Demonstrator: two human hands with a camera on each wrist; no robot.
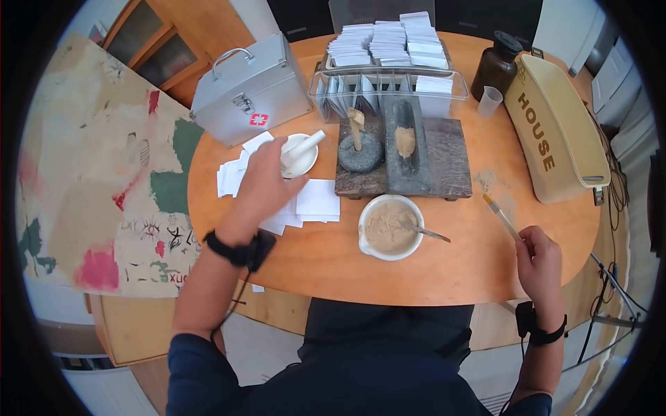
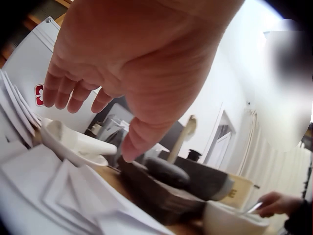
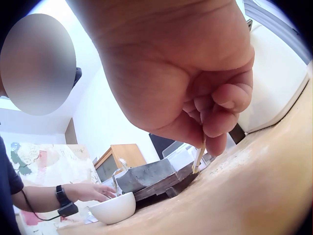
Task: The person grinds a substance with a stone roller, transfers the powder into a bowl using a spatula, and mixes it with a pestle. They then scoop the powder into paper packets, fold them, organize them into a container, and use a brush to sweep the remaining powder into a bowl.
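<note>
The left hand [image 1: 267, 184] hovers over the white papers [image 1: 318, 201], beside a small white mortar with a white pestle [image 1: 305, 144]; in the left wrist view its fingers [image 2: 66, 90] are spread and hold nothing. Between thumb and fingers the right hand [image 1: 540, 263] pinches a thin brush [image 1: 503, 216], whose bristles point at a patch of powder on the table's right side. A white bowl [image 1: 364, 243] of beige powder, with a metal spoon [image 1: 430, 234] in it, stands between the hands.
Behind the bowl, a dark wooden board [image 1: 451, 156] carries a stone trough [image 1: 409, 177] and a round stone with a handle [image 1: 361, 154]. Further out are a silver case [image 1: 257, 90], a rack of papers [image 1: 388, 45], a brown bottle [image 1: 494, 66], a plastic cup [image 1: 490, 101] and a yellow bin [image 1: 555, 132].
</note>
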